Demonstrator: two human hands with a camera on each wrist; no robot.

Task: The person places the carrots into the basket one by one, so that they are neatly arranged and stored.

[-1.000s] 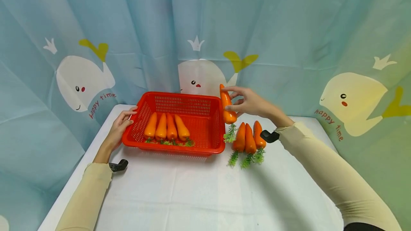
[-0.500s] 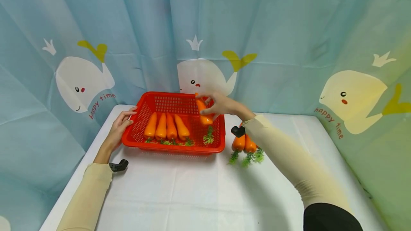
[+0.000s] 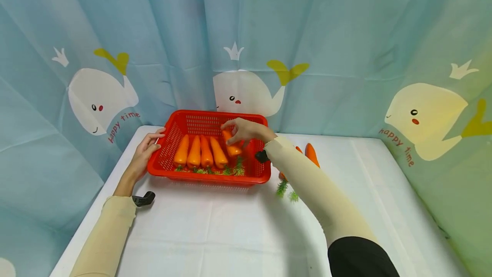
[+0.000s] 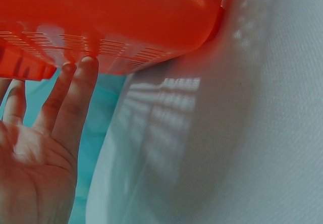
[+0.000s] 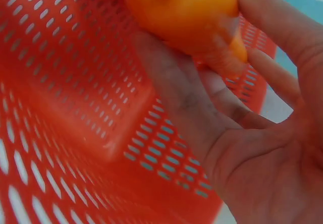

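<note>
My left hand [image 3: 142, 153] grips the left rim of a red plastic basket [image 3: 215, 178]. In the left wrist view its long fingers [image 4: 75, 103] reach up under the rim, two tips against the slotted wall. Inside the basket, my right hand [image 3: 247, 129] holds an orange carrot [image 3: 233, 151] with a green leafy top. The right wrist view shows that carrot [image 5: 181, 12] between thumb and fingers, its thick end toward the camera. To its left a row of several carrots [image 3: 194, 153] lies side by side, leafy ends toward the front wall.
More carrots [image 3: 312, 155] lie on the white table [image 3: 215, 234] right of the basket, partly hidden by the right forearm. A blue curtain [image 3: 326, 25] printed with whales hangs behind the table. The basket's right part shows bare floor behind the right wrist.
My right hand has carried the carrot leftward from above the basket's right rim, down into the basket beside the row. The left hand has stayed at the rim.
</note>
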